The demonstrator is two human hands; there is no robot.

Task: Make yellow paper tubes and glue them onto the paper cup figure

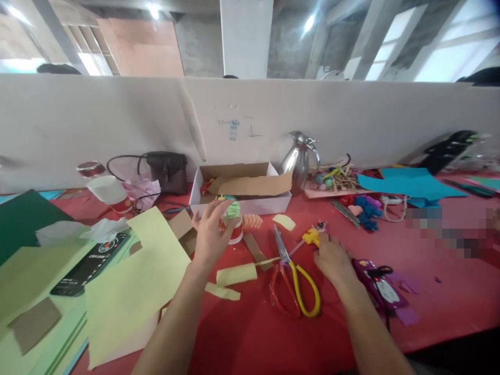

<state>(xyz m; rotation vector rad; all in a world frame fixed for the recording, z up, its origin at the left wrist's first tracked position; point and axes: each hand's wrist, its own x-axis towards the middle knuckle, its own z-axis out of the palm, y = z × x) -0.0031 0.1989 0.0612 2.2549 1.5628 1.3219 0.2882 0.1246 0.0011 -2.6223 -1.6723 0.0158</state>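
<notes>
Left hand (214,229): fingers curled, green paper (233,209) looks pinched at the fingertips, right by the rim of the cup (236,234). Cup is just right of that hand, so the left is the nearer one.

Right hand (332,258): fingers bent down, touching the yellow piece (311,237), which lies just to its left on the table (234,344); firm grip or only contact, can't tell. Its thin pink stem (298,247) slants down-left toward the scissors (289,276). Scissors lie between the hands, long axis pointing away and slightly left, handles toward the person.

Hard to see: most of the cup is behind the left hand; right fingertips hidden; whether green paper touches the cup is unclear. Cardboard (250,184) covers part of the box (261,207). Patch at far right is pixelated.
</notes>
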